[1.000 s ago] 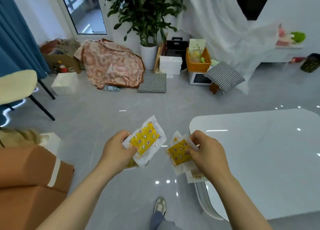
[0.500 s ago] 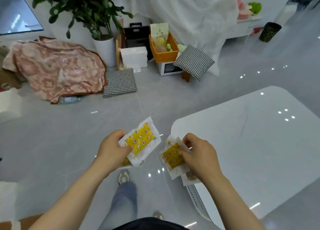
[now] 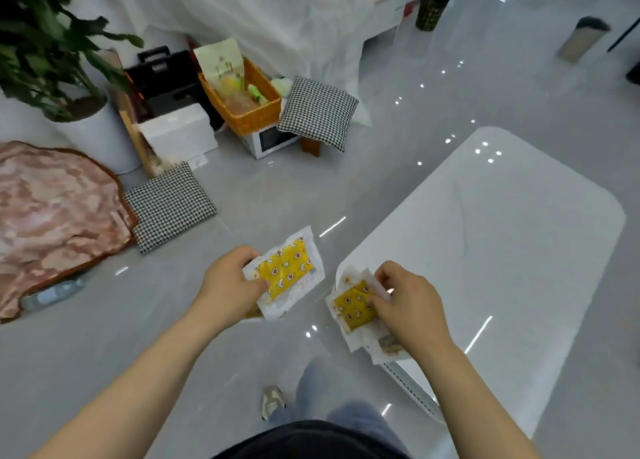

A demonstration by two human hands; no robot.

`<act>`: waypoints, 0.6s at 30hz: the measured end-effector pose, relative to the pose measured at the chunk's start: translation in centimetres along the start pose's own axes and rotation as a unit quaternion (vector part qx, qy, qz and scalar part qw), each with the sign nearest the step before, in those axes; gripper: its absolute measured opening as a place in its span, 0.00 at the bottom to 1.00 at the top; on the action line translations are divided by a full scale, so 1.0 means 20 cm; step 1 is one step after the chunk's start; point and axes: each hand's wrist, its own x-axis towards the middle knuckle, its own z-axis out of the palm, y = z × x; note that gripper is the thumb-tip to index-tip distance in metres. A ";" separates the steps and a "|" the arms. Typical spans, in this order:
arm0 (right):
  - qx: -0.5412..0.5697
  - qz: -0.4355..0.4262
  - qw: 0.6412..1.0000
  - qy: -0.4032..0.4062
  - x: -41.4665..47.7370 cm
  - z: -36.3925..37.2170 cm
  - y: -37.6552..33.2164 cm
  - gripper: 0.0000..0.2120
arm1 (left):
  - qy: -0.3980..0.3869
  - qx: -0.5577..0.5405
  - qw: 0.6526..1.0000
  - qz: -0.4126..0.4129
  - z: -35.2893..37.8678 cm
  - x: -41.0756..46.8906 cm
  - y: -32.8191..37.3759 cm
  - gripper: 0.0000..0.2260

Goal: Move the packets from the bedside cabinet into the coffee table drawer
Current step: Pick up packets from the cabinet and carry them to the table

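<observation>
A mottled pink blanket is lying crumpled on the glossy floor, with a checked cushion touching its edge. Further back, a woven orange basket is holding bags. The left hand is curling round a flat, crinkly packet with a yellow patterned middle, above the floor. The right hand is pinching a stack of similar packets over the rounded corner of the smooth white worktop.
</observation>
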 end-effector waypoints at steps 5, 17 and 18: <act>0.015 0.056 0.998 0.025 0.27 -0.02 -0.03 0.07 | -0.057 0.025 0.997 0.039 -0.02 0.42 0.13 0.12; 0.053 0.131 0.987 0.070 1.04 -0.24 -0.01 0.06 | -0.114 0.106 0.984 0.083 0.06 1.28 0.60 0.05; 0.057 0.139 0.986 0.073 1.09 -0.26 0.00 0.06 | -0.120 0.108 0.983 0.087 0.07 1.36 0.64 0.05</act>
